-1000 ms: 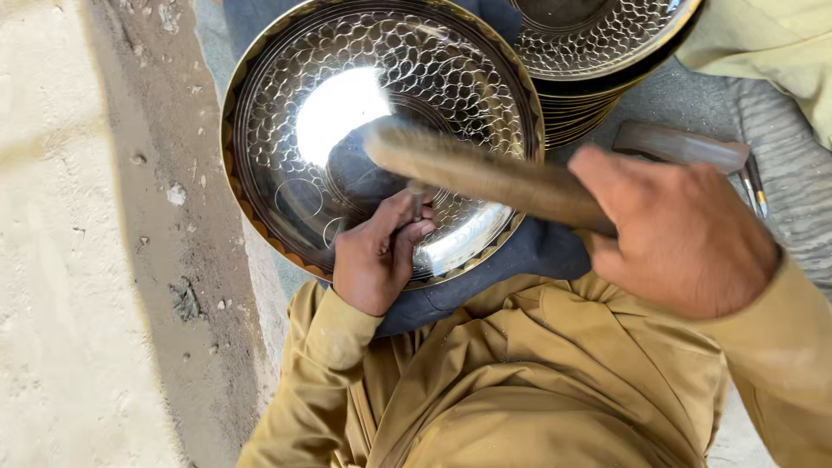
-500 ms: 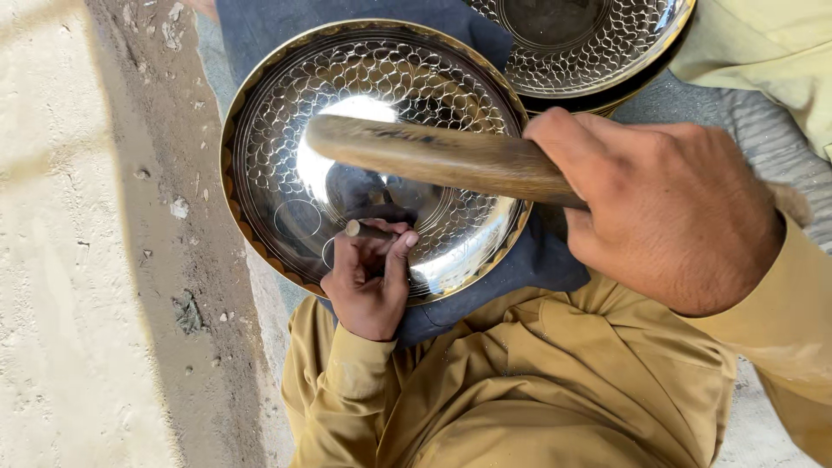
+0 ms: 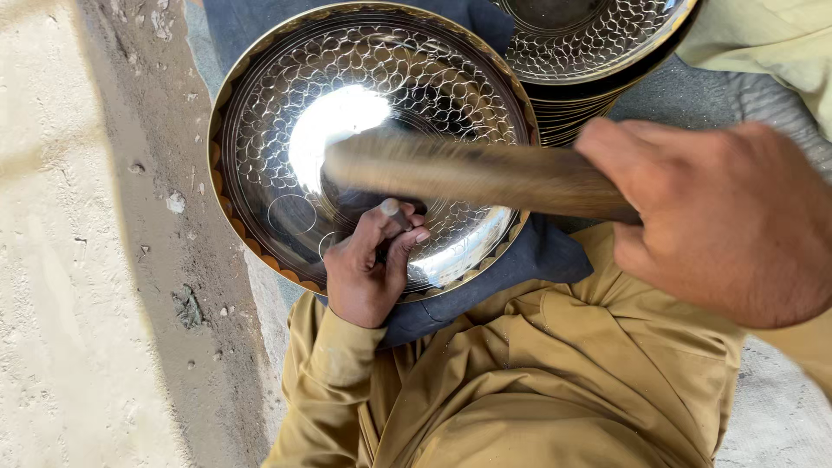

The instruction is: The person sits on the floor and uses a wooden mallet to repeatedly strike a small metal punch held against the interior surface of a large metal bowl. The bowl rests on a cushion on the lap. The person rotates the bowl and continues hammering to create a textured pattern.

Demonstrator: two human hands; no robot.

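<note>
left hand (image 3: 368, 273): grip pinched round a small metal punch (image 3: 394, 212), tip set on the plate surface, near its lower edge
right hand (image 3: 724, 217): grip wrapped tight on a wooden handle (image 3: 485, 173); handle blurred, crossing above the plate, striking end hidden in blur
plate (image 3: 260, 130): round, shiny, brass-rimmed, covered in ring-shaped marks; rests tilted on dark blue cloth (image 3: 529, 260) over the person's lap
stack of plates (image 3: 589, 43): same pattern, at top right, rim just beside the worked plate
trousers (image 3: 537, 381): khaki, below the plate
floor (image 3: 78, 260): rough concrete, left side, small debris scattered
</note>
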